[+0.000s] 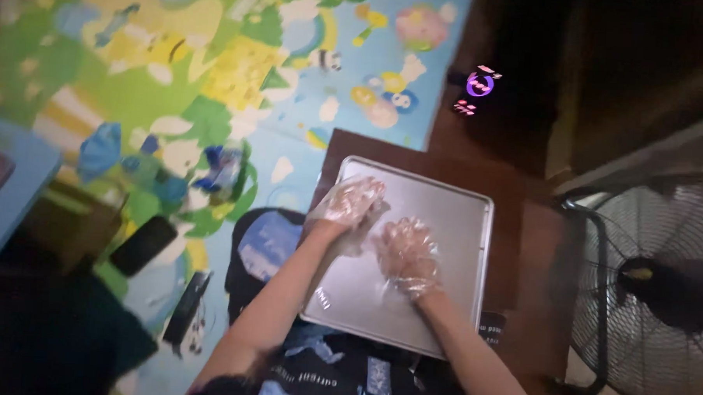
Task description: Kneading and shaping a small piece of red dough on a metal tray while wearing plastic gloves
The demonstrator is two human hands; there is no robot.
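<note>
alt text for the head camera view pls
Two hands in clear plastic gloves, the left hand and right hand, rest close together on a bare metal baking tray. A colourful play mat lies to the left, a floor fan to the right.

metal tray [459, 225] bare right of the hands — fan [660, 286] crowds its right edge.

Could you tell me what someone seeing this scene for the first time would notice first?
Probably the two hands in thin clear plastic gloves, the left hand and the right hand, resting on a bare metal baking tray at the centre. Next would be the bright cartoon play mat covering the floor at upper left, and then the large floor fan at the right edge.
</note>
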